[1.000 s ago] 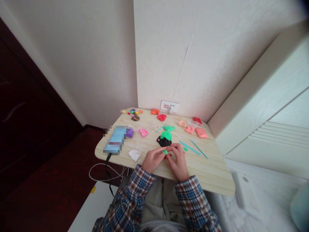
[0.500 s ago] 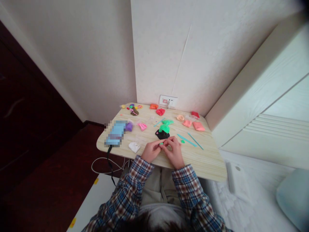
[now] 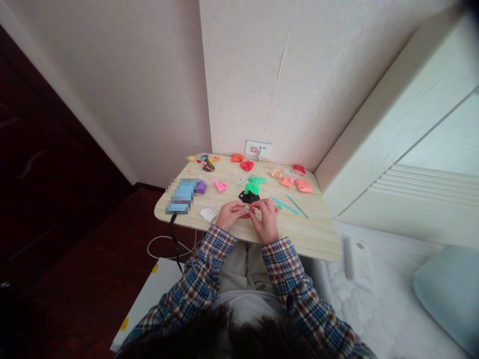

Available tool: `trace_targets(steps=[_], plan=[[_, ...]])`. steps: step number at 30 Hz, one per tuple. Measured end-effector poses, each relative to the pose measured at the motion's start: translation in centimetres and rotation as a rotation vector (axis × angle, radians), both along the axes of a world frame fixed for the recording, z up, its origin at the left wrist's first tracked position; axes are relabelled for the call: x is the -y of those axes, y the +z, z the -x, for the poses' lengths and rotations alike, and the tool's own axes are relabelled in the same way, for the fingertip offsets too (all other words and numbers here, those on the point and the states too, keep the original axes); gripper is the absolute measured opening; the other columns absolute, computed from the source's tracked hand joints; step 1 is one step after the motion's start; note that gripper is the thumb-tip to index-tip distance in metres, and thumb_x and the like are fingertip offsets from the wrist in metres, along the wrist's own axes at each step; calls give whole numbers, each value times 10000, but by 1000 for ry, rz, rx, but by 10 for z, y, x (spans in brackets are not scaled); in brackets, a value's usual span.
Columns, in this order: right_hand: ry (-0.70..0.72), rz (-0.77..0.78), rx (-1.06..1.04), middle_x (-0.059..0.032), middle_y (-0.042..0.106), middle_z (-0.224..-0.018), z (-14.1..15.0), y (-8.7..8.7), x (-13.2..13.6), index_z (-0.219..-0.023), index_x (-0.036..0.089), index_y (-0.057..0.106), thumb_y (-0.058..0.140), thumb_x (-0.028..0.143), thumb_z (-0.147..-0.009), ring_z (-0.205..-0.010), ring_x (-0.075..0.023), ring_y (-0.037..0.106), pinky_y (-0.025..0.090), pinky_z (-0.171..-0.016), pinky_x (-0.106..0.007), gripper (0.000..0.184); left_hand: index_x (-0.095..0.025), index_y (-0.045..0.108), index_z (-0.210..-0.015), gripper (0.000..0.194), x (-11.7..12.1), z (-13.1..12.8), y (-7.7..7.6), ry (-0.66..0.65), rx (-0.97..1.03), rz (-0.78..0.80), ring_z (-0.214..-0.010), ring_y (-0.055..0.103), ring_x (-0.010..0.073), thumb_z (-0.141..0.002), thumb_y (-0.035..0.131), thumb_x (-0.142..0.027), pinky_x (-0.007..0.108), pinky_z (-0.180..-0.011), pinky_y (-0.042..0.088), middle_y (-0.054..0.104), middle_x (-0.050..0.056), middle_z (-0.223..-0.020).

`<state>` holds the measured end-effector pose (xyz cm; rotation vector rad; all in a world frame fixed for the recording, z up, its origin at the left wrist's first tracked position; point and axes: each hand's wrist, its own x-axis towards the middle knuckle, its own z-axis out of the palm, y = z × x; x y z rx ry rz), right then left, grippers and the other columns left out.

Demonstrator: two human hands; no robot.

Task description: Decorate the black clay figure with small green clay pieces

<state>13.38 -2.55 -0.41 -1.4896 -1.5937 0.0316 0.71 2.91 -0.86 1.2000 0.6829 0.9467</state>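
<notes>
Left hand [image 3: 229, 216]: pinching loose green piece [image 3: 247, 207].
Right hand [image 3: 267, 220]: curling narrowly alongside, cannot confirm gripping.
Black base [image 3: 248, 198], far: bearing green top [image 3: 252, 188].

Against one second earlier, the head camera's view is lower: the table [image 3: 307, 235] stands higher in it, and more dark hair [image 3: 220, 336] and pale blue cushion [image 3: 451, 294] show. The green piece [image 3: 247, 207] at the left hand's [image 3: 229, 215] fingertips presents a smaller, rounder outline.
</notes>
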Motion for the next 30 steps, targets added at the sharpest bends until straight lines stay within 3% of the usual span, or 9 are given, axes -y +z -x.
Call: trace_targets(steps=[6,11,15,21,26,30], plan=[[120,-7,-7,-52,585,-987,-1,3,0,-1076,209,560,522,220,-841,-912,-197,530,321,-825,-360,239,-138,535,-729,356,3,-1,2,71,-2,-19,-670,681,171,-606,766,-378,288,-652,539,701,31,-656],[219,4,3,-29,608,-929,-2,2,-1,-1041,235,611,556,259,-848,-912,-191,548,348,-816,-349,202,-153,505,-692,314,6,0,6,88,-15,-59,-586,649,138,-657,722,-378,244,-578,517,678,6,-630],[190,-8,-31,-20,593,-825,-4,-2,-3,-939,211,608,555,269,-850,-819,-187,549,372,-773,-350,119,-140,553,-710,254,7,0,3,83,-37,-89,-581,643,138,-701,675,-362,245,-569,523,689,27,-670],[120,-39,-77,-43,583,-858,-8,-6,-4,-766,210,576,552,280,-846,-878,-209,529,380,-775,-363,109,-106,645,-884,245,7,-2,-2,12,-56,-107,-700,681,185,-745,602,-304,334,-703,563,716,82,-830],[78,-16,-77,-25,579,-809,-8,-5,-4,-743,213,559,565,275,-831,-846,-209,516,346,-786,-376,108,-116,644,-1068,367,9,0,2,-66,-50,-119,-843,685,210,-736,608,-269,363,-794,557,711,103,-995],[70,22,-61,-19,558,-821,-7,-6,-6,-740,207,532,561,260,-821,-831,-199,505,323,-779,-367,101,-124,670,-1052,366,9,0,2,-60,-78,-141,-860,684,210,-774,589,-348,347,-774,568,711,105,-1020]])
